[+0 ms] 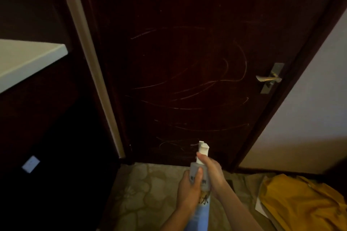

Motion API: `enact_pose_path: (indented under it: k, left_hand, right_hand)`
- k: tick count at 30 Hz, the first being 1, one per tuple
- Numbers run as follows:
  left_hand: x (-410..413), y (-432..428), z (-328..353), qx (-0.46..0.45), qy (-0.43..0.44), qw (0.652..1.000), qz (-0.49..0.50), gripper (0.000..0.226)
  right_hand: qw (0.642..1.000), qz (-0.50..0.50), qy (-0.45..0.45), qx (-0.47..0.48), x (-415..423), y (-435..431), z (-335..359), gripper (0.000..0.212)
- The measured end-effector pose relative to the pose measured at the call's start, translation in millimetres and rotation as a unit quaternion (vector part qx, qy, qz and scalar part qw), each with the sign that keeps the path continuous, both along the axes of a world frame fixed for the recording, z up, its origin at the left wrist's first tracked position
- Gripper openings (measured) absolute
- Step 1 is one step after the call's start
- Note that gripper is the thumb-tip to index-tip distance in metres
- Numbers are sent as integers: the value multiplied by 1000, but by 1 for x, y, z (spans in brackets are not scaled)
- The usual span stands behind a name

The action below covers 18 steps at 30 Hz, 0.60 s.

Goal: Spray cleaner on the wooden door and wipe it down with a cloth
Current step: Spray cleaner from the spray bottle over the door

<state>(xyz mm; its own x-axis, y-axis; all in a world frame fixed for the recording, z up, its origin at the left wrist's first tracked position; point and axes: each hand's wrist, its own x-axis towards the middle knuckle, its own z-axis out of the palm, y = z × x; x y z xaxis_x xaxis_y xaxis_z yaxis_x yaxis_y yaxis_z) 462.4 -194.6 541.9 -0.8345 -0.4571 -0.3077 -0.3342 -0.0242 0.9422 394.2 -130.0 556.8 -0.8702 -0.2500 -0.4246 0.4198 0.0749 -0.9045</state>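
A dark wooden door (pixel 187 47) fills the middle of the view, crossed by thin curved pale streaks. In front of its lower part I hold a spray bottle (pixel 201 171) with a white nozzle and a blue-grey body, nozzle toward the door. My left hand (pixel 188 191) grips the bottle's body from the left. My right hand (pixel 211 171) grips its neck just under the nozzle. A yellow cloth (pixel 304 202) lies crumpled on the floor at the lower right, apart from both hands.
A metal lever handle (pixel 269 78) sits on the door's right side. A pale door frame strip (pixel 90 56) runs down the left. A white shelf (pixel 24 60) juts out at the left. Patterned floor (pixel 146 193) lies below; a pale wall (pixel 309 114) stands right.
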Motion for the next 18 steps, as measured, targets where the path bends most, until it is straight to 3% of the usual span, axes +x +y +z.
enact_pose_path:
  k: [4,13,18]
  left_hand:
    - [1,-5,1,3,10,1000,-6,15]
    - [10,-13,-6,52,26,997,49,26]
    - [20,-27,-10,61,25,995,76,44]
  right_hand:
    - [1000,-3,12,-18,3,-4,0,67]
    - [998,52,37,4,11,-21,7,37]
    - [996,89,2,22,13,-40,8,47]
